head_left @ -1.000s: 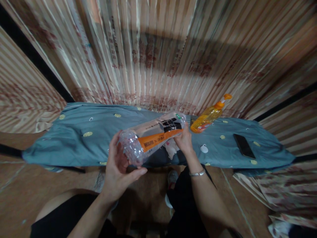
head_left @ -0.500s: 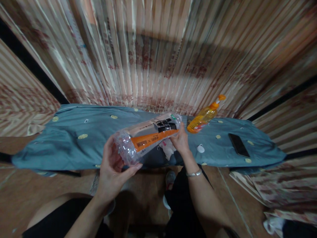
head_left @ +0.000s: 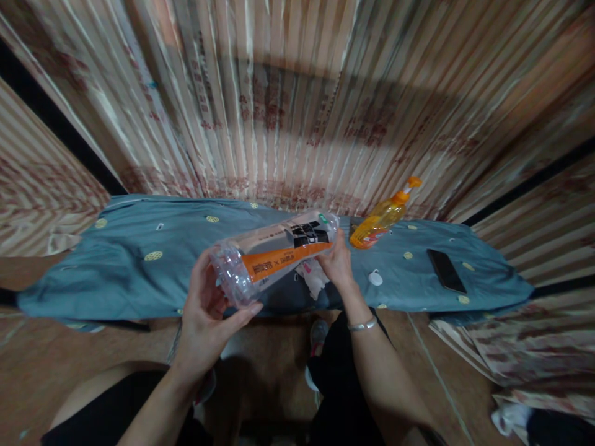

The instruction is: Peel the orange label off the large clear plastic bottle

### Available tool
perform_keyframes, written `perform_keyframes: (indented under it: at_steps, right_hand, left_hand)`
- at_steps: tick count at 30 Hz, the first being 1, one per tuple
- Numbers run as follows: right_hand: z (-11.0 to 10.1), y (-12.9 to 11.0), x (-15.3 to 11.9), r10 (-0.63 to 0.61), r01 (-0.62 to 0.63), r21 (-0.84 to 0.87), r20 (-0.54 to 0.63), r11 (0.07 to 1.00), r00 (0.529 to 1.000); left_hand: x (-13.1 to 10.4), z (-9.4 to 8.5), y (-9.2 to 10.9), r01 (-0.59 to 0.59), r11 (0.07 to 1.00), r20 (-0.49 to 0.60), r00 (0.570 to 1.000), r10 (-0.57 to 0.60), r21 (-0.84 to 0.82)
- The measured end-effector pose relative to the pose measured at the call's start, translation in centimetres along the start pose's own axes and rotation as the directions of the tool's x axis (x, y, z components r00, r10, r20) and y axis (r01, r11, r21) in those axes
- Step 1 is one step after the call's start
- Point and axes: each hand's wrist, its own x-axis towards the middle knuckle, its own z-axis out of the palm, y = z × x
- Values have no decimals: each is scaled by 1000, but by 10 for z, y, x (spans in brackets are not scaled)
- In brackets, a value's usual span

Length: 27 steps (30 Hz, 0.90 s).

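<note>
A large clear plastic bottle [head_left: 274, 257] with an orange and black label is held on its side above the cloth. Its broad, ridged base end points to the lower left. My left hand [head_left: 211, 313] grips that end, thumb underneath and fingers curled round the far side. At the other end my right hand [head_left: 338, 263] holds the bottle from the right, its fingers partly hidden behind it. Below the bottle lies a crumpled whitish wrapper or tissue [head_left: 313, 279], close to my right hand.
A blue-green patterned cloth [head_left: 116, 260] covers the narrow surface. An orange pump bottle [head_left: 379, 220] leans to the right at its back, with a small white disc [head_left: 375, 277] and a black phone [head_left: 446, 271] nearer the right. A pleated curtain [head_left: 288, 105] hangs behind.
The bottle's base end has shifted slightly left and up together with my left hand. The label has turned a little. My right hand stays on the other end.
</note>
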Motion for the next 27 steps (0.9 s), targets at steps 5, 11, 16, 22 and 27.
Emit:
perform_keyframes:
  at_steps: [5,11,16,22,27]
  right_hand:
    - [0,0,0,-13,13,8,-5,1000,1000]
    - [0,1,0,-18,18,-4,12,1000,1000]
    - [0,2,0,-23,23,-14,1,1000,1000]
    - [0,1,0,-29,29,-11,-6,1000,1000]
    - [0,0,0,4,-4,-23,6,1000,1000]
  left_hand:
    - [0,0,0,-6,1000,7,1000,6,11]
    - [1,-1,0,-40,999,27,999,40,12]
    - [0,-2,-1,-53,999,20,998,53,6]
    - [-1,-1,1,-75,997,25,997,75,-4]
    - [0,-1,0,-63,998,8,998,63,0]
